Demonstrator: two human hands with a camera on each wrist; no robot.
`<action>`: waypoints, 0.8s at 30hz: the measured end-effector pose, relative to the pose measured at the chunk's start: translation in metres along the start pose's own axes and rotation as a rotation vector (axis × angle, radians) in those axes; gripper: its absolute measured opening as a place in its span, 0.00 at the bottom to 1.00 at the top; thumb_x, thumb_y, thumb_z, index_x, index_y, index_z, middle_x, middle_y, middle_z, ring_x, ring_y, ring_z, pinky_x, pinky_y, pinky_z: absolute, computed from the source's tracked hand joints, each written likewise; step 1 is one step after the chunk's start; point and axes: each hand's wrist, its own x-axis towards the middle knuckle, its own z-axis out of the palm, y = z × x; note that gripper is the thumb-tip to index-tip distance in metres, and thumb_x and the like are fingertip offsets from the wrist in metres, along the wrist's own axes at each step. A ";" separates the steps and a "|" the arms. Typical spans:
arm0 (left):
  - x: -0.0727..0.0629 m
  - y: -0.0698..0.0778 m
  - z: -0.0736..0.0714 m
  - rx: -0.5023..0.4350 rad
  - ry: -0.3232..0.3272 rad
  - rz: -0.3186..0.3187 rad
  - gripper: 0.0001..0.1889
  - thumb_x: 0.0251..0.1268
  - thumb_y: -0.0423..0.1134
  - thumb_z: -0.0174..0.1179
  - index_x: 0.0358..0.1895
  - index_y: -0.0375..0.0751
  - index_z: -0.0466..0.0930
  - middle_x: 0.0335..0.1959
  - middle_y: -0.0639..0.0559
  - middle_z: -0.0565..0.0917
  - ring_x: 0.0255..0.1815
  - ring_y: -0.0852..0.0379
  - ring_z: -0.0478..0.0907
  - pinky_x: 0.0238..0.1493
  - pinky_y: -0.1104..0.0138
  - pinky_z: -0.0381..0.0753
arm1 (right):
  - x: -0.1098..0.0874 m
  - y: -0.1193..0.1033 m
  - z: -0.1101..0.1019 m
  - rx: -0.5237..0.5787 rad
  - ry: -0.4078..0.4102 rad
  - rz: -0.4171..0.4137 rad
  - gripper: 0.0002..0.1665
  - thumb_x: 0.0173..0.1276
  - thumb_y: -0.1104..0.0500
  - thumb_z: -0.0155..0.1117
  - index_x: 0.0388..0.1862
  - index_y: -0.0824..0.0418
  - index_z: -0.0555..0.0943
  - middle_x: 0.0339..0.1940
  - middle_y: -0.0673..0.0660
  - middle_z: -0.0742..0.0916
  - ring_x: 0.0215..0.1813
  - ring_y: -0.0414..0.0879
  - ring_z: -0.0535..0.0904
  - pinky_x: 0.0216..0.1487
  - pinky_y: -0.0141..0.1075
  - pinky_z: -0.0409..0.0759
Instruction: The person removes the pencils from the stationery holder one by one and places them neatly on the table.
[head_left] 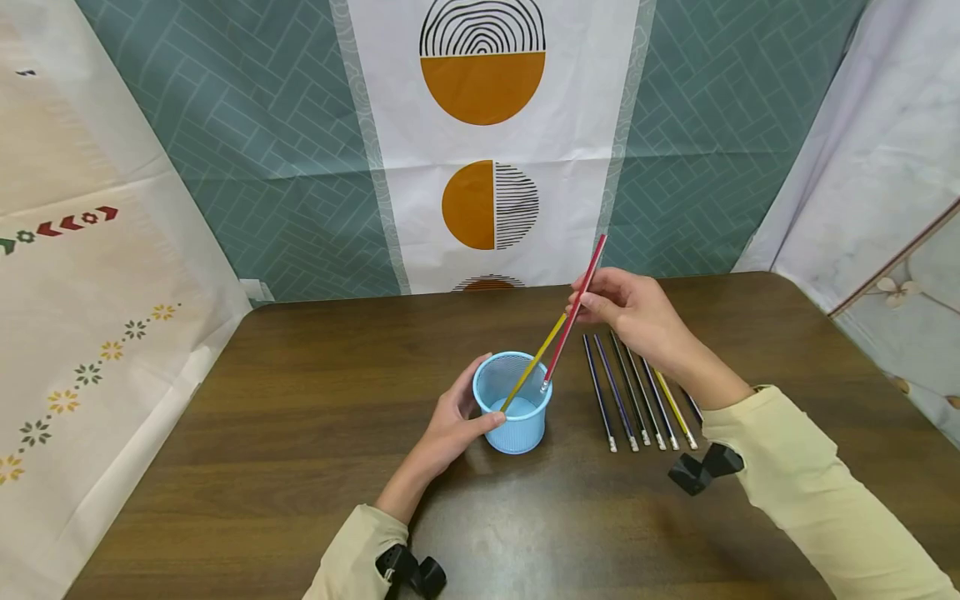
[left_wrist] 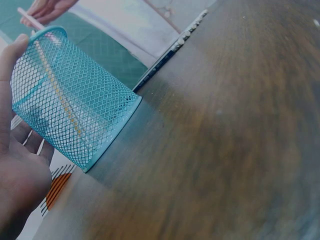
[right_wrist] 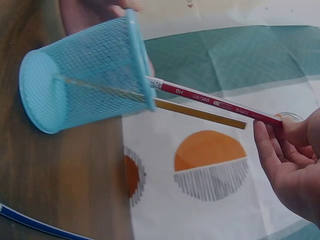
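A light blue mesh pencil cup point(head_left: 513, 433) stands upright on the table. My left hand point(head_left: 459, 417) grips its left side, thumb at the rim and fingers around the back, as the left wrist view also shows. Inside leans a yellow pencil point(head_left: 534, 364), its upper end sticking out over the rim. My right hand point(head_left: 628, 310) pinches a red pencil point(right_wrist: 215, 102) between thumb and fingers, above and right of the cup. The red pencil slants down, its eraser end right at the cup's mouth.
Right of the cup lies a row of several dark pencils point(head_left: 620, 392) and one yellow pencil point(head_left: 675, 408), eraser ends toward me. The brown wooden table point(head_left: 322, 433) meets a green and white patterned cloth point(head_left: 315, 167) at its far edge. Pale cloths hang at both sides.
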 end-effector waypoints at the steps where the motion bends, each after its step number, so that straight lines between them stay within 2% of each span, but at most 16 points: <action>1: 0.000 0.000 0.000 -0.002 0.000 0.003 0.44 0.56 0.36 0.70 0.73 0.33 0.55 0.67 0.37 0.68 0.66 0.42 0.65 0.68 0.49 0.56 | 0.000 -0.001 -0.002 0.018 0.004 -0.004 0.12 0.72 0.69 0.55 0.51 0.74 0.75 0.44 0.66 0.84 0.43 0.48 0.83 0.46 0.34 0.81; 4: 0.000 0.000 0.000 -0.003 -0.001 0.010 0.44 0.56 0.38 0.70 0.73 0.33 0.56 0.67 0.37 0.68 0.66 0.42 0.64 0.68 0.49 0.56 | 0.000 -0.006 -0.008 0.054 0.017 -0.023 0.12 0.73 0.69 0.54 0.52 0.75 0.74 0.44 0.67 0.83 0.43 0.44 0.83 0.48 0.37 0.81; 7: 0.001 -0.001 0.000 0.000 -0.004 0.013 0.44 0.56 0.39 0.70 0.73 0.34 0.56 0.67 0.37 0.68 0.66 0.42 0.64 0.68 0.49 0.56 | -0.001 -0.008 -0.013 0.069 0.019 -0.031 0.13 0.73 0.68 0.54 0.52 0.76 0.74 0.45 0.67 0.83 0.45 0.45 0.83 0.49 0.38 0.80; 24: 0.000 -0.001 0.000 -0.019 -0.011 0.001 0.47 0.56 0.42 0.71 0.74 0.31 0.53 0.68 0.37 0.67 0.67 0.41 0.63 0.69 0.48 0.55 | -0.010 -0.004 -0.032 0.023 0.011 -0.011 0.17 0.74 0.66 0.53 0.57 0.74 0.73 0.43 0.62 0.83 0.44 0.43 0.83 0.49 0.33 0.80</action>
